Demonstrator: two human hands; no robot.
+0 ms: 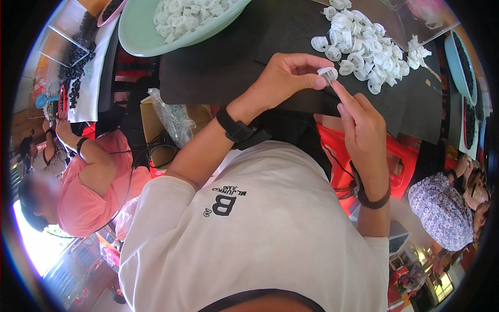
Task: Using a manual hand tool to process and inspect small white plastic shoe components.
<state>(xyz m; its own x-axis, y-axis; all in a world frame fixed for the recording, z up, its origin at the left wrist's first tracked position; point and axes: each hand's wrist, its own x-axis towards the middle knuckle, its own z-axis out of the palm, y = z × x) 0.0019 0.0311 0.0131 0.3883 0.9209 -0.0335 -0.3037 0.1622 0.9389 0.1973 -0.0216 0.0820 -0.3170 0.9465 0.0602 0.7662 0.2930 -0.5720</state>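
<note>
Between the thumb and fingers of my left hand is a small white plastic part, round with slots in it. My right hand comes up from the other side, its index fingertip touching the lower edge of that part. The right thumb stands apart from the index finger, and the other fingers are curled. Whether the right fingers pinch anything small is too fine to make out. Just beyond my hands, a loose heap of similar white plastic parts lies on the dark tabletop.
A pale green bowl of white parts stands at the far left. A clear bin is behind the heap. A person in pink works at my left beside black pieces; another in a patterned top sits right. A red stool is below the table.
</note>
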